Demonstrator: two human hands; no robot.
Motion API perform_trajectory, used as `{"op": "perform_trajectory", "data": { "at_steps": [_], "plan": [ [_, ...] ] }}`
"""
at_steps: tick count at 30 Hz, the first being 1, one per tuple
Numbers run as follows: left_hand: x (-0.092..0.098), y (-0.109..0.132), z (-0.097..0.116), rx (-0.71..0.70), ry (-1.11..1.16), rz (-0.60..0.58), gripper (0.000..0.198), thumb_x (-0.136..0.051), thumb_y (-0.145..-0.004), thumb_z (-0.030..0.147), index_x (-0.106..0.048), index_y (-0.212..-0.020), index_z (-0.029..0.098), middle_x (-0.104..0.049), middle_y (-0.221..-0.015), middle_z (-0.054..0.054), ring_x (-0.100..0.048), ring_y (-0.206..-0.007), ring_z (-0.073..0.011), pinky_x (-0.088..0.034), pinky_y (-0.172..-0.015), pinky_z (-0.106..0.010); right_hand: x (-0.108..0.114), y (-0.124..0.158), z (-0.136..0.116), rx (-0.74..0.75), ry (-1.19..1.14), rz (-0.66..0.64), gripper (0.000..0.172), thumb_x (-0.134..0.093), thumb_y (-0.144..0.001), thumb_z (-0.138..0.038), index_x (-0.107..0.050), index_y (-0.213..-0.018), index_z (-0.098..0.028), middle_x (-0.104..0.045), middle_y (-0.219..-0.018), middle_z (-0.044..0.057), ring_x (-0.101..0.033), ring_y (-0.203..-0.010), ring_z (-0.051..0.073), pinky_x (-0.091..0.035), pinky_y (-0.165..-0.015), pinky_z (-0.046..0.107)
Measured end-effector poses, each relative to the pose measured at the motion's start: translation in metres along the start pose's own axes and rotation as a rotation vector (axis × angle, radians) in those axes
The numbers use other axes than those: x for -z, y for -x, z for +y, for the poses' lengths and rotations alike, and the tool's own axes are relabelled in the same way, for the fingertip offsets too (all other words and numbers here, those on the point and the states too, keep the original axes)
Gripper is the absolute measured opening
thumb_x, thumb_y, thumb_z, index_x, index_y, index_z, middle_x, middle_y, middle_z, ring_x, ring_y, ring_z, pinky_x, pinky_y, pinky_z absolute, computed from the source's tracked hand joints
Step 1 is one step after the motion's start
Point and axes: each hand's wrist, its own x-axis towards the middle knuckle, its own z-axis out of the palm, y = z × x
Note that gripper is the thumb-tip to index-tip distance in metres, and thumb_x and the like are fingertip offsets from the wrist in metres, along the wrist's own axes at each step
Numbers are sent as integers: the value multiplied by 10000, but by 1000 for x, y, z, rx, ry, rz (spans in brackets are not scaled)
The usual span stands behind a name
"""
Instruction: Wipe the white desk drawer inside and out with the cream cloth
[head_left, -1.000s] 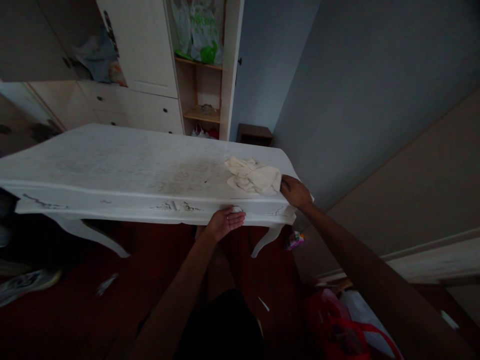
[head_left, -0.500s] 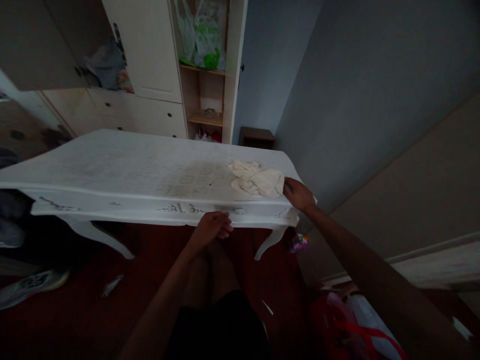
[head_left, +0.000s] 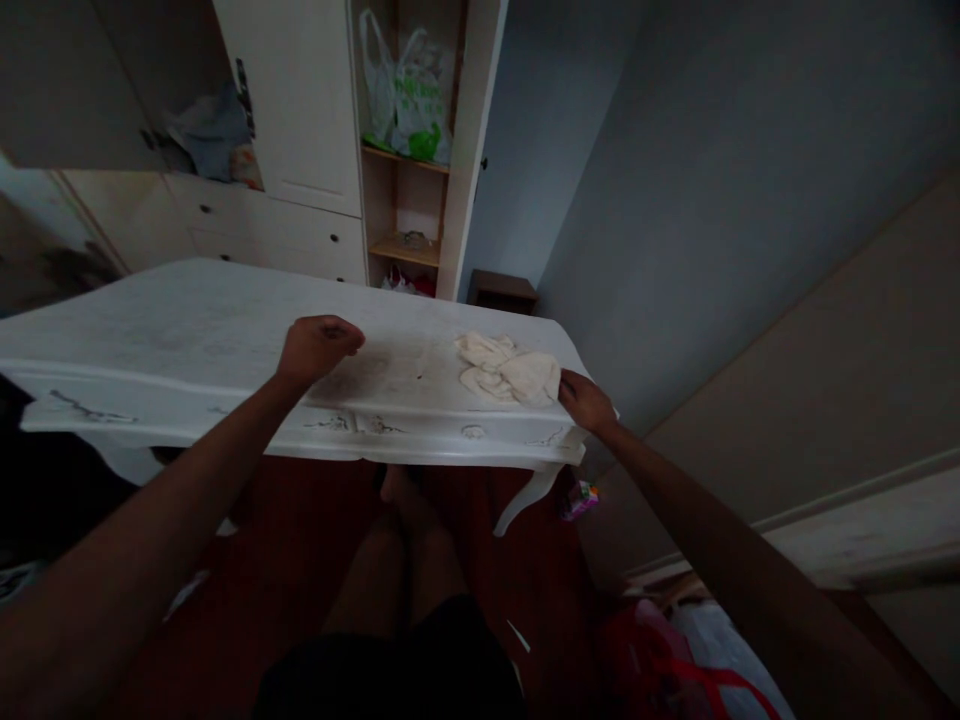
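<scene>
A white table with carved drawer fronts and grey smudges on its top stretches across the view. On its right part lies a crumpled cream cloth. My right hand is closed on the cloth's right edge, near the table's right end. Over the table's middle-left part is my left hand, its fingers curled; whether anything small is inside them is hidden. A small dark speck lies on the tabletop left of the cloth.
Behind the table stands a white cabinet with an open shelf holding a plastic bag. A small brown box-like unit is by the wall. On the red floor are a purple packet and a red bag.
My left hand has moved left and up, from the table's front edge to above its top. My right hand stays at the cloth. The view has shifted slightly.
</scene>
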Motion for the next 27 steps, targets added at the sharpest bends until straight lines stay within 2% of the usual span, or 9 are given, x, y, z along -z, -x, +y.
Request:
{"op": "perform_trajectory", "data": {
  "at_steps": [3,5,9,13,15,18,22,24,27],
  "plan": [
    [10,-10,-27,-5,-253,135,130,-650,-810,176,-718,-884,94,-674,-752,-3,-597,-759,-133,-455,-791,-244,-3,-3,4,16,-64,7,421,-409,-933,-338,-633,-1239,-157,-608,-1368,136,-552,-1263,256,-406,-1078,439],
    [15,-11,-40,12,-296,157,158,-634,-830,197,-718,-911,91,-682,-789,-12,-597,-781,-141,-445,-790,-241,-3,-7,8,-41,-186,32,376,-478,-887,-343,-680,-1153,-171,-647,-1315,122,-572,-1233,259,-401,-1079,450],
    [15,-10,-52,-4,-281,123,191,-611,-841,217,-707,-944,88,-701,-848,-29,-601,-784,-147,-444,-777,-246,3,-21,15,-309,-500,117,293,-589,-798,-410,-724,-924,-183,-752,-1056,96,-668,-1027,257,-480,-980,441],
    [9,-10,-51,-81,-435,44,201,-582,-828,233,-713,-933,122,-725,-914,-74,-636,-841,-211,-453,-781,-292,12,-42,11,-430,-540,191,448,-502,-839,-540,-691,-904,-140,-751,-943,134,-695,-889,249,-543,-813,391],
    [7,-11,-50,-105,-495,-1,200,-579,-817,254,-720,-914,150,-734,-953,-102,-653,-880,-243,-464,-788,-314,14,-52,-1,-448,-557,156,509,-527,-819,-611,-691,-871,-132,-750,-871,139,-698,-836,250,-546,-756,366],
    [6,-13,-52,-78,-475,14,196,-566,-807,268,-728,-881,187,-744,-954,-110,-671,-900,-253,-481,-795,-326,11,-65,-32,-414,-591,-38,563,-619,-765,-666,-705,-871,-121,-753,-800,151,-701,-787,250,-545,-710,337],
    [6,-16,-58,-35,-366,75,202,-576,-785,279,-735,-877,196,-752,-938,-100,-679,-900,-247,-501,-798,-329,3,-74,-79,-406,-583,-140,605,-744,-705,-595,-691,-1034,-90,-757,-937,197,-705,-799,257,-555,-700,338],
    [6,-16,-60,-37,-330,95,207,-579,-777,278,-737,-878,189,-754,-940,-102,-681,-896,-243,-505,-812,-330,-3,-74,-101,-389,-619,-192,609,-752,-710,-561,-670,-1104,-105,-752,-1018,181,-706,-836,252,-563,-732,349],
    [5,-17,-61,-33,-319,113,213,-576,-774,277,-737,-875,181,-755,-934,-104,-683,-892,-242,-504,-823,-326,-10,-68,-130,-224,-691,-287,537,-743,-731,-487,-653,-1140,-151,-750,-1059,110,-705,-894,233,-564,-800,365]
  ]
}}
